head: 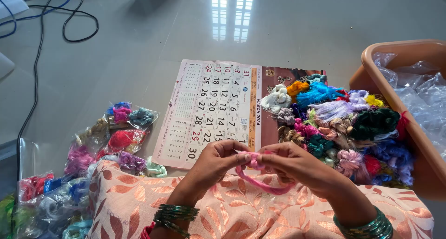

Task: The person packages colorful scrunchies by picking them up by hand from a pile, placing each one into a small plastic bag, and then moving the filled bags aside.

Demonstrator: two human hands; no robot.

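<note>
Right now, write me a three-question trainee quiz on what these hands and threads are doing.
1. True or false: both hands grip the same pink thread skein.
2. The loose pile of coloured skeins lies mostly on: A) a calendar sheet, B) a metal tray, C) a wooden board.
3. What holds the skeins at the person's left?

Key:
1. True: the left hand and the right hand pinch it together above the lap.
2. A: the calendar sheet, beside the tan plastic tub.
3. Clear plastic bags on the floor.

Both hands meet at centre: left hand (218, 162), right hand (292, 167), fingers pinched.
</note>
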